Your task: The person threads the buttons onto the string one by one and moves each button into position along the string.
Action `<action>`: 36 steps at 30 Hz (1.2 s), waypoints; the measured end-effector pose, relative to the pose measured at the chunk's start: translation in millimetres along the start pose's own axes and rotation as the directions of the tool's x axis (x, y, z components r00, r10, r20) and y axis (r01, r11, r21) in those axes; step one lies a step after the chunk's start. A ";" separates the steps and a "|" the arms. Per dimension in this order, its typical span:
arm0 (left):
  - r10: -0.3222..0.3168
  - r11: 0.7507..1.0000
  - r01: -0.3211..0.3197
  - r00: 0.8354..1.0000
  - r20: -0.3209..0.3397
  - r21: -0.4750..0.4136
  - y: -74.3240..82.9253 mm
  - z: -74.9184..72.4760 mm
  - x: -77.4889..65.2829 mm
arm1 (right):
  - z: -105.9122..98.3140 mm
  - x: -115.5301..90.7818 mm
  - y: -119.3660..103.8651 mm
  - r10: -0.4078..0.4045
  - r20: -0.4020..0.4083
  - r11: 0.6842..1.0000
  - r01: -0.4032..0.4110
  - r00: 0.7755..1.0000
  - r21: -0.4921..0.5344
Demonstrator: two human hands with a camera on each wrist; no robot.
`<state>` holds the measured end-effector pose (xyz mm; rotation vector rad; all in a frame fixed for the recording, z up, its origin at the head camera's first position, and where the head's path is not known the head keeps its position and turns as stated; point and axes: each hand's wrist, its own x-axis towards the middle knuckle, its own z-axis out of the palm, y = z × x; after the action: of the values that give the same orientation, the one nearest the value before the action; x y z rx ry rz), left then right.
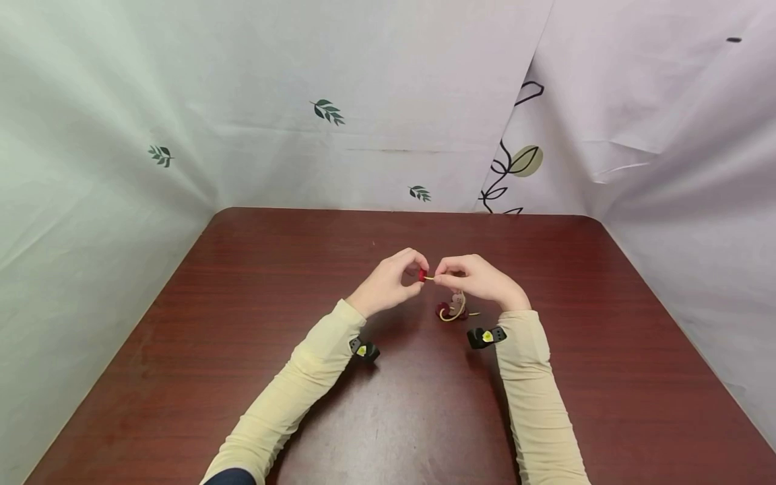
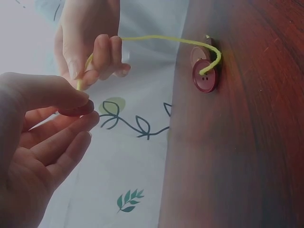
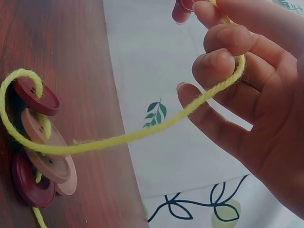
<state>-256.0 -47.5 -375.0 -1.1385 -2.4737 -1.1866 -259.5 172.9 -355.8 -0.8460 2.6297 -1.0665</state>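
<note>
Between thumb and fingers, my left hand (image 1: 391,281) pinches a red button (image 2: 76,108) by its edges above the table. Close beside it, my right hand (image 1: 479,277) pinches a yellow cord (image 3: 142,136) near the button, and the cord meets the button's face. Whether the cord's tip passes through a hole is hidden by the fingers. From the right hand the cord loops down to several threaded buttons on the table: a dark red button (image 2: 204,78), pink ones (image 3: 47,142) and another maroon button (image 3: 31,180). A short cord tail sticks out past them.
The dark red-brown wooden table (image 1: 242,337) spreads around the hands. Pale curtains (image 1: 364,81) with leaf prints hang behind and at both sides. Each wrist wears a small black camera (image 1: 485,337).
</note>
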 end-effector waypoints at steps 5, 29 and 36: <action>0.006 1.000 -0.006 1.000 -0.001 0.005 -0.2 -0.1 0.1 | 0.1 1.8 -0.8 -0.011 -0.002 1.000 0.011 1.000 -0.006; -0.001 1.000 0.001 1.000 0.023 0.004 0.0 1.5 -0.2 | 4.1 1.8 -0.3 -0.013 -0.006 1.000 0.013 1.000 -0.008; -0.005 1.000 0.005 0.999 0.036 0.001 0.2 0.4 0.1 | 6.5 4.5 1.6 -0.014 0.013 1.000 0.014 1.000 0.013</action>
<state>-255.9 -47.0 -375.1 -1.1638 -2.5043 -1.1772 -261.6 167.4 -361.4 -0.8676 2.6075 -1.0761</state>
